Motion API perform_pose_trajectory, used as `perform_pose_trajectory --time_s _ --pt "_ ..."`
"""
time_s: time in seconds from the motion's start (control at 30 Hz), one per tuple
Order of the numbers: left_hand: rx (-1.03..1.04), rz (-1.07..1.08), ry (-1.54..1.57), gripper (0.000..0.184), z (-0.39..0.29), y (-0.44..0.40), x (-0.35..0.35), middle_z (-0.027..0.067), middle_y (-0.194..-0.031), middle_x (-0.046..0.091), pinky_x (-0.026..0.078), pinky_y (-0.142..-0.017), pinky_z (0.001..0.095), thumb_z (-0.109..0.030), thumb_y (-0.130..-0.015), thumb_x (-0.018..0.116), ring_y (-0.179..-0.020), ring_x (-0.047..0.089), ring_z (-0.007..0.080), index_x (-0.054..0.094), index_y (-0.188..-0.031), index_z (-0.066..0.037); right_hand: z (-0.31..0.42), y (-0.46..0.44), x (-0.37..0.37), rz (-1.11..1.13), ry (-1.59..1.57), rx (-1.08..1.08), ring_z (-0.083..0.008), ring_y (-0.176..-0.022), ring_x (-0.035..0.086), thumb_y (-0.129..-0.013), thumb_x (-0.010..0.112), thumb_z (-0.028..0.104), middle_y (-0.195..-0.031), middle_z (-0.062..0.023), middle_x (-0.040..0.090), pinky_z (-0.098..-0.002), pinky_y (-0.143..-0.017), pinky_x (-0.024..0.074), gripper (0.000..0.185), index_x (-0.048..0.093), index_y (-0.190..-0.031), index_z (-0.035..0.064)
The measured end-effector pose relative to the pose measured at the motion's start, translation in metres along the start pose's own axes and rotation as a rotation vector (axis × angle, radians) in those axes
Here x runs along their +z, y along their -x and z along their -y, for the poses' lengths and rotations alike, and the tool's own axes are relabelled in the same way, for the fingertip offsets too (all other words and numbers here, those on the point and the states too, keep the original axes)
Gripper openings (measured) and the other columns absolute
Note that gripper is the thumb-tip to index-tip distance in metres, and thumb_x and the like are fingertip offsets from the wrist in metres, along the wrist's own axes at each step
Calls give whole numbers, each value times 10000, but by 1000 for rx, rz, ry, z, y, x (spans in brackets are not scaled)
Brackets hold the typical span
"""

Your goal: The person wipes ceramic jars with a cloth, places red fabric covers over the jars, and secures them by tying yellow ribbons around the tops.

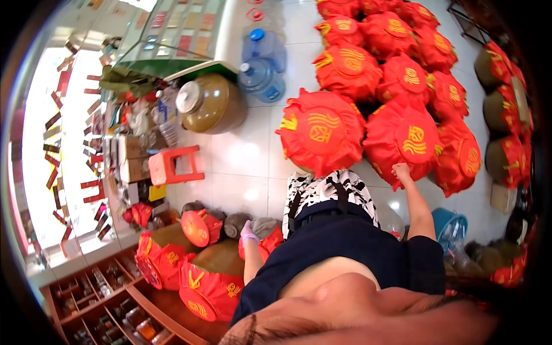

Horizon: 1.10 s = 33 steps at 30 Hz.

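My right hand (401,171) is at the lower edge of a red cloth cover (402,138) with yellow lettering, which is drawn over the top of a large jar. Its fingers are closed at the cloth's hem. Just left of it stands another jar under a red cloth cover (322,133). My left hand (248,232), in a pale purple glove, is held out at my left side, near a dark wrapped jar top (236,225) and some red cloth. Its fingers are too small to make out clearly.
Rows of red-covered jars (349,63) stretch ahead. To the left are a big brown jar (221,106), blue water bottles (263,80), a red stool (177,165) and more covered jars (210,287). A blue bucket (451,224) stands at my right.
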<state>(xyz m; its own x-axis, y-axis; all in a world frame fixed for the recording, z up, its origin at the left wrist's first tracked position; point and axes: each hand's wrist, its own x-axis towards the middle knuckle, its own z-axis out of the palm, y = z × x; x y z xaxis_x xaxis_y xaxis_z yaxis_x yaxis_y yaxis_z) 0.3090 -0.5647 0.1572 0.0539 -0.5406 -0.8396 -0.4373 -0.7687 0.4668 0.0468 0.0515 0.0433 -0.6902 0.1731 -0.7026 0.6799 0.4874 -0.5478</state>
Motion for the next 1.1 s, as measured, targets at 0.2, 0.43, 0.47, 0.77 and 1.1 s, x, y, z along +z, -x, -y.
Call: perform_pose_trajectory --time_s 0.2,0.43,0.47,0.77,1.1 --pt "-89 -159 58 301 5 2 -36 124 -865 628 503 -686 385 -282 -763 613 -711 603 273 614 -893 -9 93 -27 74 145 -49 -151 -108 -512 522 -767 533 209 -641 -34 600 -243 -425 408 195 609 -740 31" --pt "-56 -119 183 254 -54 -54 -23 111 -821 629 498 -652 372 -262 -751 617 -674 597 257 631 -842 -25 155 -55 167 150 206 -392 -166 -550 591 -743 536 191 -568 -92 599 -320 -528 453 219 624 -631 25" --pt "-83 -133 186 257 -75 -57 -19 109 -822 629 493 -657 369 -265 -750 619 -670 593 255 633 -848 -27 160 -63 183 116 231 -377 -174 -556 594 -743 536 194 -569 -96 599 -329 -535 454 224 620 -622 26" --pt "-50 -72 151 337 -277 -108 -16 127 -914 613 502 -691 390 -297 -766 607 -728 598 271 594 -952 -16 310 -70 345 212 214 -370 -127 -504 540 -779 542 194 -585 -53 587 -275 -451 418 220 601 -674 10" --pt "51 621 -108 284 -387 -183 132 132 -952 606 494 -727 338 -137 -748 610 -790 599 237 577 -980 24 278 -17 343 176 84 -195 -121 -489 529 -802 525 206 -567 -44 560 -252 -413 399 243 572 -660 14"
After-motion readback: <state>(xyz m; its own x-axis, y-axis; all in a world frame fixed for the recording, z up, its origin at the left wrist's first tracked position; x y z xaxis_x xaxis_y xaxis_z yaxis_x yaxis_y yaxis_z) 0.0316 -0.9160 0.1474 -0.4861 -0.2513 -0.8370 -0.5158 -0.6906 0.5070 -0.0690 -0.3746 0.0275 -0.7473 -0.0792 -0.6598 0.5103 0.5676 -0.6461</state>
